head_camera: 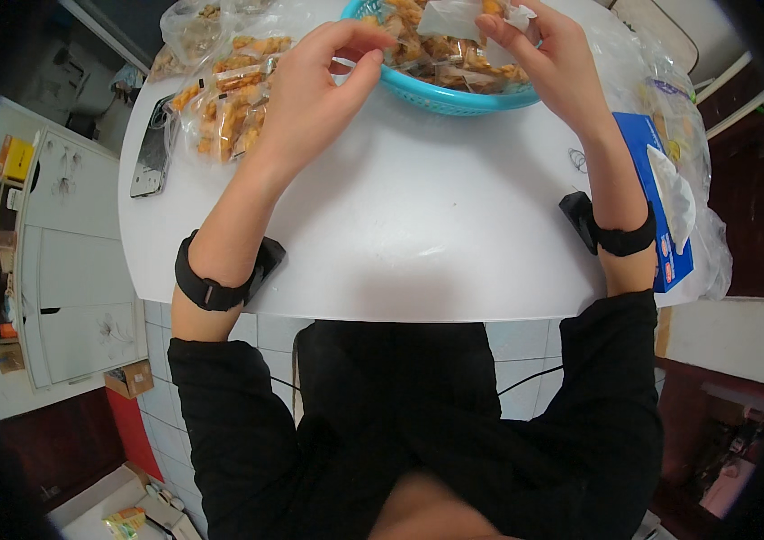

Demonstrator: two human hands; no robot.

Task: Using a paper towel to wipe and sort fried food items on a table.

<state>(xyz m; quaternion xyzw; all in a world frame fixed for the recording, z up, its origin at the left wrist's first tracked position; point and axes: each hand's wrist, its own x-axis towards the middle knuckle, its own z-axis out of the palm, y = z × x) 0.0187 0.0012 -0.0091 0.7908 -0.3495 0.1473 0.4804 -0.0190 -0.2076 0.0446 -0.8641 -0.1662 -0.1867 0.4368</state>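
At the far side of the table, a turquoise plastic basket [446, 100] holds golden-brown snack pieces [446, 50], several in clear wrappers. My right hand [557, 64] is over the basket's right side. Between its thumb and fingers is a thin whitish wrapper [449, 18], paper or plastic, with a golden snack piece [492, 8] by the fingertips. My left hand [331, 81] hovers by the basket's left rim, thumb and fingers apart, with nothing seen in it. Left of that hand lies a clear bag [233, 111] of individually wrapped snack pieces. The picture's top edge cuts off part of the basket.
A smartphone [150, 152] lies near the table's left edge. Another clear bag [193, 34] sits behind it. On the right stand a blue tissue box [675, 266] and crumpled clear plastic bags [682, 128]. Thin dark loops [578, 160] lie near my right forearm. Both wrists wear black straps with devices.
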